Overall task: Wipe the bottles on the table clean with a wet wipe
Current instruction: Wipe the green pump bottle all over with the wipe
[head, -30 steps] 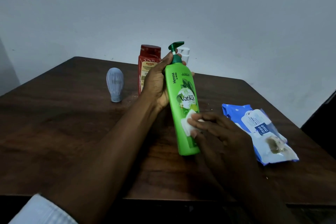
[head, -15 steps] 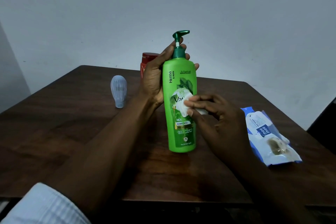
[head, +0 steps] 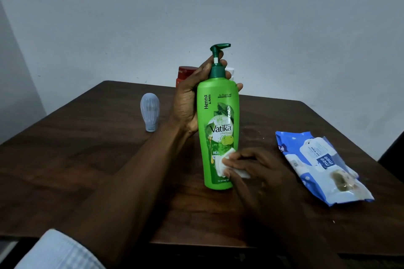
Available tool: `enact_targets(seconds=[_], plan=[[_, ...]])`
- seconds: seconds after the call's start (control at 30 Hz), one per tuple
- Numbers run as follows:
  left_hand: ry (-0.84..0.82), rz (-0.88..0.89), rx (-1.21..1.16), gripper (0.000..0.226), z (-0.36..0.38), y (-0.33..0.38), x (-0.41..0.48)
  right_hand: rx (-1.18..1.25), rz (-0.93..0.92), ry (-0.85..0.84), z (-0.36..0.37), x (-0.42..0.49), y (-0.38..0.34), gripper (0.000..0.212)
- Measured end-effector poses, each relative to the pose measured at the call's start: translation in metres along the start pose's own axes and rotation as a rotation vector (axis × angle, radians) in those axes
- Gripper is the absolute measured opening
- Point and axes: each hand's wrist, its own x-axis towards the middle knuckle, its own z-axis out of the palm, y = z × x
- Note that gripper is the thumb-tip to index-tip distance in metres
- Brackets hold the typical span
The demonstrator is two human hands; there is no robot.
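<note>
A tall green pump bottle (head: 218, 116) stands upright on the dark wooden table (head: 87, 170). My left hand (head: 188, 102) grips its upper part from behind, fingers wrapped round the shoulder and neck. My right hand (head: 258, 172) holds a folded white wet wipe (head: 225, 162) pressed against the lower front label. A small pale blue bottle (head: 150, 114) stands at the left. Behind my left hand a red-capped bottle (head: 185, 73) and a white cap (head: 230, 72) peek out, mostly hidden.
A blue and white wet wipe pack (head: 321, 166) lies flat at the right of the table. A white wall rises behind the table's far edge. The table's near edge runs just beneath my forearms.
The wipe in my right hand slid from the middle of the label down to the lower part. The bottle went from tilted to upright.
</note>
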Motion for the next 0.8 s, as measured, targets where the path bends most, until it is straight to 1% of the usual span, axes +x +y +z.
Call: enact_targets(seconds=[0.17,0.33,0.47,0.57,0.7,0.8], plan=[[-0.045,-0.022,-0.020,0.026,-0.002,0.000,-0.001,-0.001,-0.002,0.022,-0.002,0.008,-0.001,0.020],[-0.016,-0.030,-0.008,0.028,0.002,0.001,-0.003,0.082,0.047,0.087,-0.008,0.053,-0.003,0.018],[-0.026,-0.018,0.019,0.030,0.001,0.006,-0.006,0.121,0.021,0.164,-0.013,0.090,-0.003,0.016],[-0.035,-0.015,0.027,0.033,0.001,0.009,-0.008,0.146,0.006,0.187,-0.014,0.107,-0.003,0.015],[-0.056,0.000,0.045,0.033,0.000,0.010,-0.011,0.180,0.027,0.189,-0.013,0.108,-0.002,0.016],[-0.057,0.005,0.051,0.033,0.002,0.010,-0.011,0.256,0.100,0.184,-0.013,0.099,-0.002,0.017]])
